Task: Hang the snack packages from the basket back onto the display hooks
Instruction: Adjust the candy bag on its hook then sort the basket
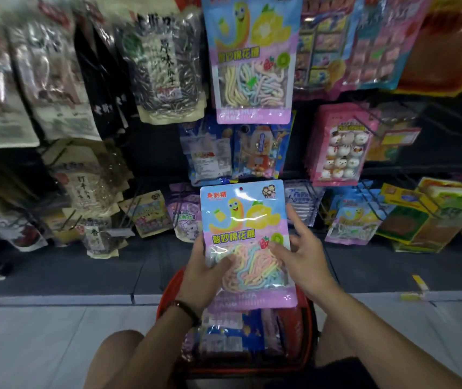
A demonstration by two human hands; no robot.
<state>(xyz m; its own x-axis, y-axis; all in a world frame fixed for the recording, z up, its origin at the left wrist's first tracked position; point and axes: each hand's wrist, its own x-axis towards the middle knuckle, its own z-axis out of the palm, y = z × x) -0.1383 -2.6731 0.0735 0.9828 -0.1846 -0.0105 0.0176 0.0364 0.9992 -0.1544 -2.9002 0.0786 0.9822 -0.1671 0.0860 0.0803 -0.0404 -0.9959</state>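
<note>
Head view: held snack package (245, 220) reads "酸砂棉花糖" in green, small red writing top left too blurred to read; cartoon worm and lemon art, pastel candy ropes behind a clear window. It is upright above the red basket (168, 289), near the lower display rows. A matching package (253, 57) hangs high on the rack, same lettering. Seed bag (168, 66) far left has vertical script, blurred. Pink marshmallow pack (342, 147) hangs right. More packs (229, 332) lie in the basket. Left hand (207, 273) grips the lower-left edge, thumb across the front. Right hand (300, 256) is spread, thumb tip on the front, fingers by the right edge. Dark band (186, 308) on left wrist.
</note>
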